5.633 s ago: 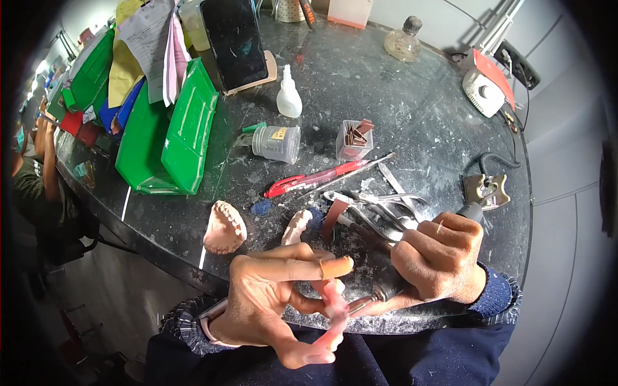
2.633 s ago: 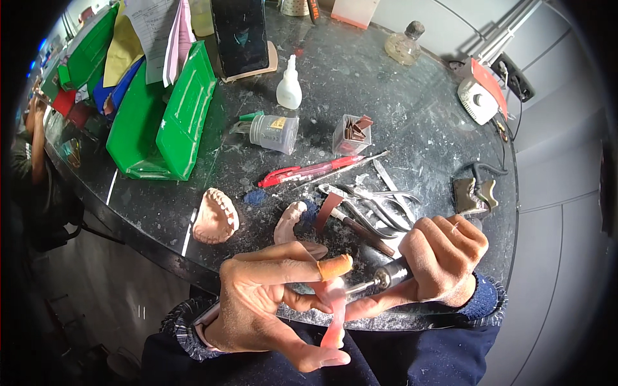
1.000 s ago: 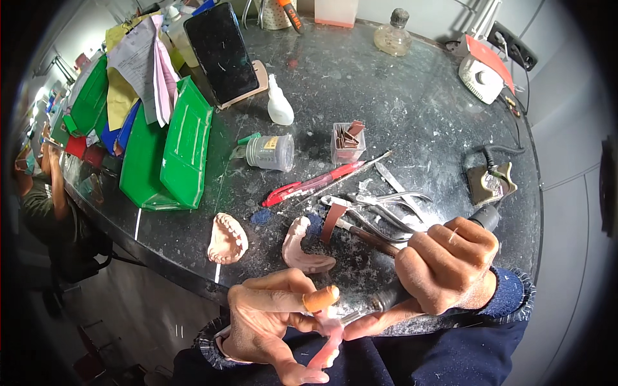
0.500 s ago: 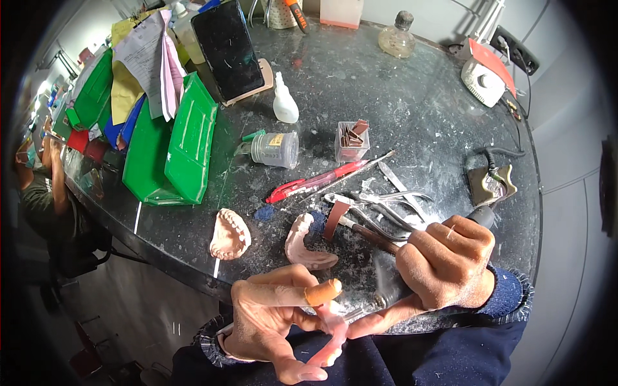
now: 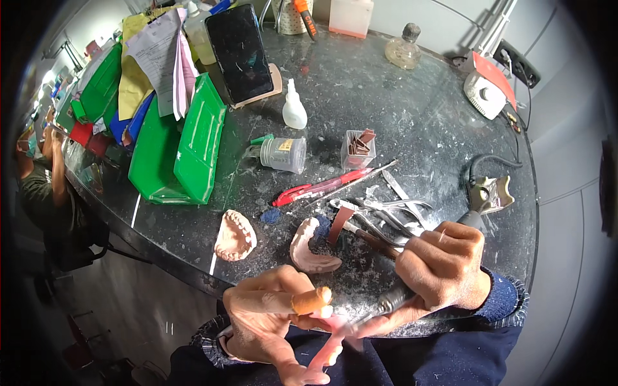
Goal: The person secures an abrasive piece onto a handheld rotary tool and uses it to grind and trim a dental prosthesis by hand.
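Note:
My left hand (image 5: pixel 261 318) is closed on a pink denture (image 5: pixel 325 354) with white teeth, held over my lap at the bench's front edge. An orange cover wraps one of its fingertips. In my right hand (image 5: pixel 444 265) is a dark rotary handpiece (image 5: pixel 396 297). Its tip meets the denture's right side, where the spot is blurred. Just beyond my hands stand a horseshoe-shaped plaster model (image 5: pixel 311 254) and, to its left, a plaster tooth model (image 5: pixel 235 236). A brown abrasive strip (image 5: pixel 340 224) lies near them.
Pliers (image 5: pixel 386 219), a red pen (image 5: pixel 318 186) and a clear box of brown strips (image 5: pixel 358 149) lie farther back. A tipped clear cup (image 5: pixel 283 154), white dropper bottle (image 5: pixel 294 109), phone (image 5: pixel 239 55) and green bins (image 5: pixel 193 148) stand left. A handpiece rest (image 5: pixel 492 195) sits right. Another person (image 5: pixel 45 186) is far left.
The handpiece has shifted slightly left, its tip now against the denture's side. My left hand has tilted the denture a little. The whole view has shifted slightly.

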Demonstrator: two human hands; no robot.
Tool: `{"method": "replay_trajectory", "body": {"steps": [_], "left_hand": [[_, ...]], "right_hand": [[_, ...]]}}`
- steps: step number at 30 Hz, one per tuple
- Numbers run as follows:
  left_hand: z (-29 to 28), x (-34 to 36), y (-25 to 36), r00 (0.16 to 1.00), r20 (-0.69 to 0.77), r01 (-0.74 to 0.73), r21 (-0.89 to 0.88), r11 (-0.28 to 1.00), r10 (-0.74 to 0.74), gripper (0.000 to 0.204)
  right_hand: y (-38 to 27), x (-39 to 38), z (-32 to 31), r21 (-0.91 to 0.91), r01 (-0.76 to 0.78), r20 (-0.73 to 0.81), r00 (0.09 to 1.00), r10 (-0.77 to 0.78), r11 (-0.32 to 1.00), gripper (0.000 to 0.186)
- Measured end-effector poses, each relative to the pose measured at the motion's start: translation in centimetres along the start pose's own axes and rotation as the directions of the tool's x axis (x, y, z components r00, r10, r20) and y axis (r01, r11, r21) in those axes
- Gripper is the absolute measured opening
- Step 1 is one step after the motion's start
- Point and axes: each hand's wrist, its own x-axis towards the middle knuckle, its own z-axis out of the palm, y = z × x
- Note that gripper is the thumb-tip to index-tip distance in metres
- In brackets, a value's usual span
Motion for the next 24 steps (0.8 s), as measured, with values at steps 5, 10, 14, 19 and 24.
{"method": "replay_trajectory", "body": {"steps": [5, 10, 14, 19, 24], "left_hand": [[-0.4, 0.9, -0.4, 0.952, 0.191, -0.276, 0.209, 0.938, 0.238, 0.068], [0.0, 1.3, 0.2, 0.906, 0.322, -0.388, 0.367, 0.845, 0.276, 0.067], [0.6, 0.8, 0.8, 0.908, 0.304, -0.400, 0.421, 0.814, 0.289, 0.061], [0.7, 0.5, 0.9, 0.811, 0.434, -0.584, 0.638, 0.502, 0.392, 0.049], [1.6, -0.1, 0.6, 0.772, 0.357, -0.580, 0.734, 0.353, 0.526, 0.032]], "right_hand": [[-0.1, 0.2, 0.0, 0.110, -0.008, 0.021, 1.000, 0.006, 0.994, 0.065], [-0.3, -0.3, 0.6, 0.190, 0.026, 0.035, 0.999, -0.034, 0.981, 0.063], [-0.1, -0.3, 0.8, 0.133, 0.056, 0.051, 0.997, -0.063, 0.990, 0.061], [-0.3, 0.0, 0.6, 0.096, 0.054, 0.059, 0.996, -0.060, 0.994, 0.061], [-0.5, 0.0, 0.0, 0.097, 0.080, 0.125, 0.988, -0.092, 0.992, 0.059]]}}
